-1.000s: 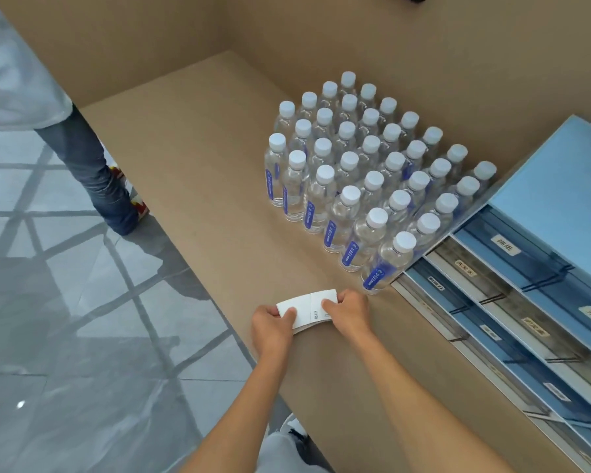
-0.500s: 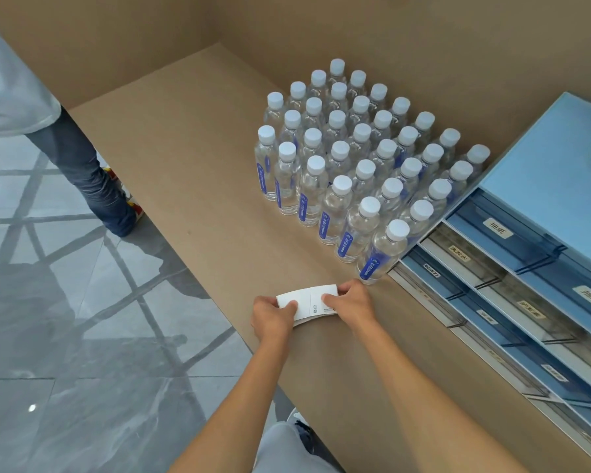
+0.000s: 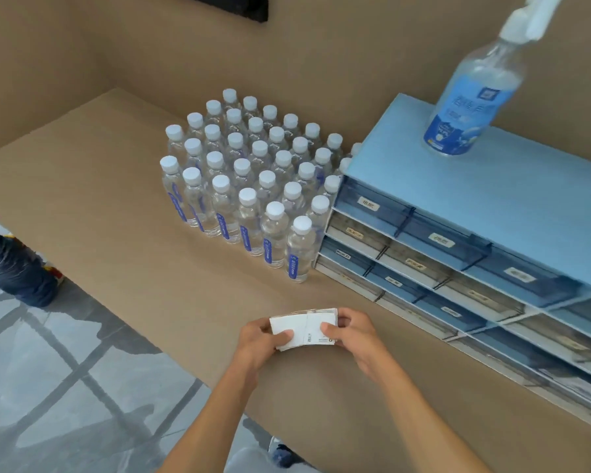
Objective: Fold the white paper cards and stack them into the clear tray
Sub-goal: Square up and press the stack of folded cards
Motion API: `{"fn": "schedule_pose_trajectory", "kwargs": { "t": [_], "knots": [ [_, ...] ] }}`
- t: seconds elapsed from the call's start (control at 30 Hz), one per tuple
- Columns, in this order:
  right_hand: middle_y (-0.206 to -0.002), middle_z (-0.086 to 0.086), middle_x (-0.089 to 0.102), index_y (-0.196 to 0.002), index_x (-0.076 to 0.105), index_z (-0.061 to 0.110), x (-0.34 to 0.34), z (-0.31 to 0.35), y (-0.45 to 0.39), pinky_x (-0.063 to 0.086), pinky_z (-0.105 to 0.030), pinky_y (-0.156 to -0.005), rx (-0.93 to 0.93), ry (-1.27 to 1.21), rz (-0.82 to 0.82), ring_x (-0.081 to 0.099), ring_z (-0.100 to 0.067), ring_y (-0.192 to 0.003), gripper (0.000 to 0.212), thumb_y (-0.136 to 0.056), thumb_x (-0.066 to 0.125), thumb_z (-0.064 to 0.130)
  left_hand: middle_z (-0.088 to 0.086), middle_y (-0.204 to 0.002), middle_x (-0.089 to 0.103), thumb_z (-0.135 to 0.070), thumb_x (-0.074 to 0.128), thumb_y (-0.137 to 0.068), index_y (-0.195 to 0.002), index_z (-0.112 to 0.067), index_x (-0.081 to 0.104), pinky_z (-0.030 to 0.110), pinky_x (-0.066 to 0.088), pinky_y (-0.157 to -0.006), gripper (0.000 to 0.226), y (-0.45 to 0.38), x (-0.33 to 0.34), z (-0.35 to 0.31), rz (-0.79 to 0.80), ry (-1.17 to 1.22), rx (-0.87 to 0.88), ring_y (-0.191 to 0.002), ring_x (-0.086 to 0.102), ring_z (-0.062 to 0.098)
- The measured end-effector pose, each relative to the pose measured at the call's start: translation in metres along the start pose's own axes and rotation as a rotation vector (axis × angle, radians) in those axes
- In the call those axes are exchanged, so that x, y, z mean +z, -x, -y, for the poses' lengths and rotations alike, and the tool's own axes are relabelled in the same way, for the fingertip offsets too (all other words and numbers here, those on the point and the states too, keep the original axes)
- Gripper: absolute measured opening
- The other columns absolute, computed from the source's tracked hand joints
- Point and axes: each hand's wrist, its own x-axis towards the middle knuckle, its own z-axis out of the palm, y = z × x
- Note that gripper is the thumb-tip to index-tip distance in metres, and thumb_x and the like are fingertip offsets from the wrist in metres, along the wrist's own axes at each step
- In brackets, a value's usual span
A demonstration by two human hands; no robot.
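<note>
A stack of white paper cards (image 3: 304, 327) is held just above the brown tabletop (image 3: 116, 233) near its front edge. My left hand (image 3: 258, 341) grips the stack's left end, thumb on top. My right hand (image 3: 354, 332) grips the right end, thumb on the printed corner. The top card shows a crease down its middle. I see no clear tray apart from the drawers of a blue drawer unit (image 3: 475, 213) to the right.
Several small water bottles (image 3: 249, 186) with white caps stand in a block behind the hands. A spray bottle (image 3: 471, 97) stands on the drawer unit. Another person's leg (image 3: 11, 268) is on the grey floor at the left, beyond the table edge.
The camera has tilted up, so the drawer unit's top and the spray bottle now show. Both hands have kept hold of the card stack in about the same place.
</note>
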Motion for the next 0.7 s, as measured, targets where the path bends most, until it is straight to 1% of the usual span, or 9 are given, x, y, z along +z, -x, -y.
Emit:
{"fn": "schedule_pose_trajectory", "kwargs": {
  "t": [0.1, 0.17, 0.23, 0.33, 0.43, 0.5, 0.53, 0.6, 0.7],
  "knots": [
    [-0.099, -0.008, 0.077, -0.105, 0.069, 0.011, -0.049, -0.028, 0.032, 0.055, -0.027, -0.073, -0.006, -0.059, -0.151, 0.072, -0.02, -0.088, 0.024, -0.083, 0.072, 0.003, 0.011, -0.098, 0.079, -0.004, 0.079, -0.078, -0.104, -0.007, 0.074, 0.026, 0.056, -0.069, 0.027, 0.008, 0.048, 0.004, 0.143, -0.111, 0.038, -0.084, 0.072, 0.021],
    [-0.099, -0.006, 0.077, -0.106, 0.067, 0.011, -0.079, -0.052, 0.053, 0.054, -0.027, -0.074, -0.005, -0.107, -0.237, 0.071, -0.019, -0.088, 0.025, -0.083, 0.072, 0.002, 0.014, -0.103, 0.077, -0.002, 0.079, -0.077, -0.108, -0.004, 0.071, 0.037, 0.058, -0.084, 0.031, 0.015, 0.082, 0.009, 0.24, -0.172, 0.032, -0.094, 0.073, 0.028],
    [-0.099, -0.006, 0.077, -0.107, 0.066, 0.01, -0.105, -0.074, 0.074, 0.054, -0.023, -0.072, -0.013, -0.154, -0.303, 0.072, -0.015, -0.086, 0.027, -0.082, 0.071, -0.001, 0.015, -0.105, 0.076, 0.001, 0.078, -0.077, -0.11, -0.002, 0.068, 0.042, 0.055, -0.094, 0.034, 0.023, 0.114, 0.018, 0.326, -0.241, 0.032, -0.1, 0.072, 0.031],
    [-0.101, -0.005, 0.076, -0.108, 0.066, 0.009, -0.135, -0.103, 0.104, 0.053, -0.015, -0.068, -0.022, -0.195, -0.392, 0.07, -0.01, -0.083, 0.031, -0.081, 0.07, -0.006, 0.012, -0.103, 0.077, 0.004, 0.077, -0.077, -0.108, -0.006, 0.065, 0.038, 0.056, -0.089, 0.035, 0.035, 0.152, 0.035, 0.431, -0.345, 0.073, -0.096, 0.072, 0.027],
    [-0.097, -0.002, 0.074, -0.104, 0.064, 0.012, -0.159, -0.122, 0.126, 0.052, -0.012, -0.068, -0.037, -0.2, -0.452, 0.067, -0.011, -0.082, 0.036, -0.079, 0.069, -0.012, 0.001, -0.089, 0.075, 0.006, 0.076, -0.076, -0.103, -0.011, 0.062, 0.017, 0.054, -0.069, 0.035, 0.046, 0.181, 0.052, 0.507, -0.436, 0.145, -0.073, 0.068, 0.006],
    [-0.098, 0.0, 0.073, -0.103, 0.064, 0.017, -0.173, -0.133, 0.138, 0.051, -0.011, -0.071, -0.052, -0.198, -0.478, 0.068, -0.006, -0.082, 0.041, -0.077, 0.069, -0.015, -0.009, -0.079, 0.072, 0.009, 0.076, -0.075, -0.097, -0.014, 0.061, 0.01, 0.049, -0.06, 0.035, 0.054, 0.197, 0.063, 0.516, -0.49, 0.192, -0.062, 0.063, -0.003],
    [-0.098, 0.002, 0.073, -0.102, 0.064, 0.02, -0.178, -0.137, 0.143, 0.051, -0.01, -0.071, -0.065, -0.195, -0.49, 0.068, 0.0, -0.08, 0.044, -0.077, 0.069, -0.015, -0.009, -0.078, 0.072, 0.009, 0.077, -0.075, -0.096, -0.014, 0.061, 0.009, 0.048, -0.059, 0.036, 0.057, 0.203, 0.068, 0.512, -0.51, 0.216, -0.065, 0.063, -0.002],
    [-0.099, 0.006, 0.071, -0.104, 0.062, 0.025, -0.184, -0.146, 0.149, 0.051, -0.01, -0.073, -0.101, -0.2, -0.517, 0.068, 0.008, -0.078, 0.049, -0.077, 0.068, -0.016, -0.001, -0.089, 0.075, 0.01, 0.077, -0.073, -0.101, -0.009, 0.062, 0.012, 0.051, -0.065, 0.036, 0.062, 0.21, 0.076, 0.507, -0.523, 0.253, -0.076, 0.067, 0.006],
    [-0.109, 0.008, 0.071, -0.113, 0.061, 0.028, -0.188, -0.162, 0.155, 0.053, -0.016, -0.078, -0.137, -0.24, -0.543, 0.069, 0.004, -0.087, 0.053, -0.079, 0.069, -0.013, 0.008, -0.1, 0.075, 0.012, 0.077, -0.072, -0.106, -0.003, 0.063, 0.017, 0.054, -0.075, 0.04, 0.068, 0.217, 0.086, 0.485, -0.504, 0.304, -0.091, 0.071, 0.012]
  ]
}}
